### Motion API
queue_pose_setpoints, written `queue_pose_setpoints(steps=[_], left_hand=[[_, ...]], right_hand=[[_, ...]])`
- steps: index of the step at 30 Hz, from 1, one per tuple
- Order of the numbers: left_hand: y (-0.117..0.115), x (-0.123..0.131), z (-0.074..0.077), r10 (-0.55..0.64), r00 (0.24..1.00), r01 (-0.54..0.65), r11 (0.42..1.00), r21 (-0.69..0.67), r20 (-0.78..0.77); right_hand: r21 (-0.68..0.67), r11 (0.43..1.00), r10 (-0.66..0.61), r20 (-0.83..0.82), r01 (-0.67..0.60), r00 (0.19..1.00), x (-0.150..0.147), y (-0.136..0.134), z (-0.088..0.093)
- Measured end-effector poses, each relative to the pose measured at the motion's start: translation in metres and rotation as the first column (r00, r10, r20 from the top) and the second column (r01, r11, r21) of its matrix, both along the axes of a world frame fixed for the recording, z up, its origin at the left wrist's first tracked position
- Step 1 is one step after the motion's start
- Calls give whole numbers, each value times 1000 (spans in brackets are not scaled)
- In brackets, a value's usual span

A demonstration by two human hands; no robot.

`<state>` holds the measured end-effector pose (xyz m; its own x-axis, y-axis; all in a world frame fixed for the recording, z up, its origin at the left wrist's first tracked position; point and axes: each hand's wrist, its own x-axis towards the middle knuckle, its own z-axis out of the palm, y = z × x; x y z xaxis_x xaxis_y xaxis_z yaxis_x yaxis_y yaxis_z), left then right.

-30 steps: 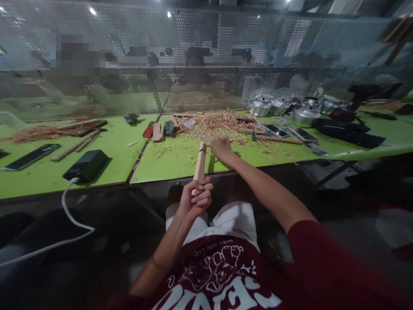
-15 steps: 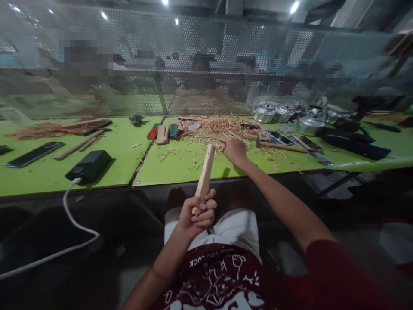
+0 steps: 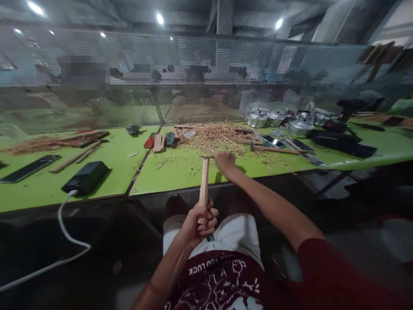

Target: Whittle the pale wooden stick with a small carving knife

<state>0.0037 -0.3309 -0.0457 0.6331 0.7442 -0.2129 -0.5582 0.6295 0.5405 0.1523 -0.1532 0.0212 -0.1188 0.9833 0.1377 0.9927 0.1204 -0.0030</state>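
Observation:
My left hand (image 3: 202,219) is wrapped round the lower end of a pale wooden stick (image 3: 204,183), which stands nearly upright in front of the table's edge. My right hand (image 3: 225,162) is closed in a fist just right of the stick's top. From that fist a thin, dark tool (image 3: 208,157) points left and meets or overlaps the stick's top end; most of it is hidden in the fingers. Behind both hands, wood shavings (image 3: 219,132) lie heaped on the green table (image 3: 167,176).
A hammer (image 3: 277,149), phones and several metal kettles (image 3: 300,127) lie to the right. On the left are a black box (image 3: 85,177) with a white cable, a phone (image 3: 30,168) and wooden sticks. A perforated screen (image 3: 129,99) stands behind, with people beyond.
My right hand has moved slightly left and down, bringing the tool to the top of the stick. The stick is more upright, and the camera view has tilted up a little.

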Motion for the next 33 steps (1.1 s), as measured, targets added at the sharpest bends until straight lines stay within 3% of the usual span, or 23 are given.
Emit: queue_pose_setpoints(steps=[4, 7, 10, 12, 16, 19, 28, 31, 33], left_hand=[[-20, 3, -2, -156, 988, 155, 987, 35, 19], [-8, -3, -4, -155, 978, 140, 983, 115, 139], [12, -9, -9, -146, 975, 117, 978, 172, 165], [18, -10, -14, -108, 983, 80, 979, 187, 146], [9, -3, -19, -12, 999, 2, 979, 205, 48], [0, 5, -17, 54, 997, -43, 985, 167, -64], [9, 4, -3, 87, 978, -66, 991, 117, -190], [-4, 5, -4, 73, 972, -51, 993, 102, -222], [-18, 8, -5, -24, 974, 50, 992, 112, -227]], right_hand=[[15, 978, -205, -98, 207, 974, 31, 29, 10], [42, 967, -242, -169, 253, 955, 47, 31, 16], [73, 984, -142, -246, 164, 959, 44, 8, 16], [94, 993, -50, -211, 71, 976, 35, -18, 11], [97, 995, 12, -67, -5, 998, 13, -67, -3], [58, 998, 14, -19, -13, 1000, 3, -81, -12], [56, 998, 25, -19, -24, 999, -2, -37, -14], [49, 996, -65, -150, 73, 987, 2, -11, -10], [48, 984, -159, -202, 172, 966, 12, 7, -6]])
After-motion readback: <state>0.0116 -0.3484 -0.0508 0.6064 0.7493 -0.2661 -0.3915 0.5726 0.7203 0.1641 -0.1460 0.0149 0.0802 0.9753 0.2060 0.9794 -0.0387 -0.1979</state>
